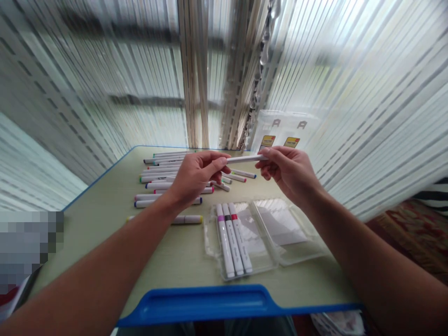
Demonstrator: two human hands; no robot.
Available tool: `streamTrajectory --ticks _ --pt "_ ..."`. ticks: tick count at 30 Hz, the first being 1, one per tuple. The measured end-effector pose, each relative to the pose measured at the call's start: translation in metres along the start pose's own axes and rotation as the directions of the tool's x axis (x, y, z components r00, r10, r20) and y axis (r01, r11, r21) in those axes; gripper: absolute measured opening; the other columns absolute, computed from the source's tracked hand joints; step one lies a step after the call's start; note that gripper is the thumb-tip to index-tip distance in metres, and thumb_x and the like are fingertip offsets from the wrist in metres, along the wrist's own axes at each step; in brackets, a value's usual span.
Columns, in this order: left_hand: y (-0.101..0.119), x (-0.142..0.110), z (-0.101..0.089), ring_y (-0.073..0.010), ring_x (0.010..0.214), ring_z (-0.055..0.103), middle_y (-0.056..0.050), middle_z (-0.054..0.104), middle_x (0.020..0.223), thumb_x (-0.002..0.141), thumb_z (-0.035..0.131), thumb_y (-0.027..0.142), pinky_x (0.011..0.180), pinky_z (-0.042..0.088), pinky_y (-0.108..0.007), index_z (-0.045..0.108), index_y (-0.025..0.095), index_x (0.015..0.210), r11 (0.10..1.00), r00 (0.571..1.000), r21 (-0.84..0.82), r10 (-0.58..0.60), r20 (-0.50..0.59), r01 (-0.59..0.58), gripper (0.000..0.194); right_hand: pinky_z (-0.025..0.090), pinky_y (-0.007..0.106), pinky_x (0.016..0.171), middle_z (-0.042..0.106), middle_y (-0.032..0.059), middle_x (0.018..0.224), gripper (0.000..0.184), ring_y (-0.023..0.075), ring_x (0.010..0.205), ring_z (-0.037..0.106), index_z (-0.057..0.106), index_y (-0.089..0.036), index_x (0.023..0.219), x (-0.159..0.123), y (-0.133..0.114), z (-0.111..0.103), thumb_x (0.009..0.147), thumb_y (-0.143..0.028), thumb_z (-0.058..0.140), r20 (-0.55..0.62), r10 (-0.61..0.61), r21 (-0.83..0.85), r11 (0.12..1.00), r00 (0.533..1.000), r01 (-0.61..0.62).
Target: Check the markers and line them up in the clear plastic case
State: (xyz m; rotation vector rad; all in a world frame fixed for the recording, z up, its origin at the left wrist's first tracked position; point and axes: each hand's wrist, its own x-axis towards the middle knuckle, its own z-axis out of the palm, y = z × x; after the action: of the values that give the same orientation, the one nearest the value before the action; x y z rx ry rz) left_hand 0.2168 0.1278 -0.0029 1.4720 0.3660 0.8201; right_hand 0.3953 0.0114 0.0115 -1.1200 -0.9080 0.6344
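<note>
Between my two hands a white marker (pixel 246 159) is held level above the table, one end in each pinch. The fingers of my left hand (pixel 201 173) close on its left end, and my right hand (pixel 289 170) grips the right end; both tips are hidden by fingers. Below lies an opened clear plastic case (pixel 257 266). In its left half three white markers (pixel 232 240) with purple, black and red bands rest side by side. Several more white markers (pixel 164 169) with coloured ends lie in a loose stack behind and under my left hand.
The pale table (pixel 94 205) has a blue edge with a blue pen trough (pixel 206 301) at the front. A second clear case (pixel 285 123) with yellow labels stands at the back right against string curtains (pixel 147 70). A yellow-ended marker (pixel 189 219) lies beyond my left forearm.
</note>
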Motion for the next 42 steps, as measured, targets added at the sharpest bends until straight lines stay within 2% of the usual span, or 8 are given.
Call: streamTrajectory --ticks 5,13,18,25,31,37,42 --pt "0.0 0.0 0.0 -0.008 0.052 0.058 -0.003 0.07 0.07 0.077 0.081 0.029 0.05 0.048 -0.02 0.073 0.012 0.093 0.999 1.0 0.047 0.008 -0.014 -0.007 0.025 0.044 0.021 0.044 0.072 0.0041 0.063 0.016 0.0089 0.048 0.058 0.075 -0.016 0.072 -0.003 0.001 0.0 0.076 -0.03 0.083 0.053 -0.01 -0.041 0.999 0.999 0.012" --pt "-0.001 -0.001 0.001 -0.0075 0.05 0.057 -0.004 0.071 0.071 0.075 0.083 0.034 0.048 0.047 -0.02 0.072 0.011 0.089 0.995 0.999 0.096 0.022 0.023 -0.024 0.029 0.043 0.021 0.042 0.071 0.0031 0.061 0.021 0.0088 0.045 0.057 0.079 -0.016 0.078 -0.005 0.005 0.001 0.069 -0.032 0.089 0.12 -0.009 -0.09 0.996 0.993 0.02" --pt "0.002 -0.005 0.003 -0.008 0.05 0.055 -0.003 0.069 0.068 0.076 0.083 0.037 0.045 0.046 -0.02 0.075 0.01 0.091 0.982 0.998 0.184 0.02 0.067 -0.032 0.032 0.038 0.021 0.039 0.069 0.0027 0.06 0.026 0.0084 0.045 0.054 0.08 -0.014 0.079 -0.008 0.005 0.002 0.067 -0.035 0.09 0.153 -0.053 -0.255 0.963 0.987 0.091" --pt "0.003 -0.008 0.01 -0.01 0.054 0.062 -0.004 0.072 0.07 0.077 0.081 0.03 0.05 0.049 -0.02 0.075 0.009 0.092 0.979 0.991 0.195 0.04 0.129 -0.065 0.027 0.037 0.022 0.044 0.069 0.0036 0.059 0.029 0.0081 0.049 0.051 0.081 -0.013 0.074 -0.012 0.001 0.006 0.065 -0.039 0.091 0.161 -0.09 -0.469 0.869 0.983 0.156" --pt "0.001 -0.007 0.013 -0.0095 0.053 0.061 -0.004 0.07 0.071 0.087 0.07 0.027 0.051 0.05 -0.021 0.074 0.009 0.094 0.974 0.988 0.212 0.052 0.145 -0.083 0.02 0.045 0.025 0.055 0.077 0.0083 0.073 0.026 0.013 0.061 0.063 0.082 -0.014 0.079 -0.012 0.004 0.006 0.071 -0.038 0.088 0.218 -0.093 -0.453 0.872 0.971 0.186" --pt "0.002 -0.007 0.012 -0.0091 0.052 0.06 -0.005 0.071 0.075 0.087 0.069 0.028 0.049 0.049 -0.021 0.072 0.011 0.096 0.985 0.995 0.164 0.035 0.095 -0.051 0.02 0.034 0.021 0.042 0.068 0.0016 0.059 0.022 0.0067 0.047 0.049 0.081 -0.013 0.079 -0.011 0.003 0.004 0.071 -0.033 0.087 0.172 -0.073 -0.41 0.902 0.982 0.139" --pt "0.002 -0.004 0.006 -0.0088 0.051 0.059 -0.003 0.07 0.073 0.086 0.07 0.028 0.048 0.046 -0.021 0.071 0.012 0.095 0.996 0.999 0.095 -0.008 0.053 0.003 0.018 0.034 0.021 0.041 0.068 0.0022 0.061 0.022 0.0064 0.047 0.05 0.081 -0.014 0.083 -0.009 0.003 0.003 0.075 -0.033 0.085 0.155 -0.057 -0.328 0.939 0.986 0.106"
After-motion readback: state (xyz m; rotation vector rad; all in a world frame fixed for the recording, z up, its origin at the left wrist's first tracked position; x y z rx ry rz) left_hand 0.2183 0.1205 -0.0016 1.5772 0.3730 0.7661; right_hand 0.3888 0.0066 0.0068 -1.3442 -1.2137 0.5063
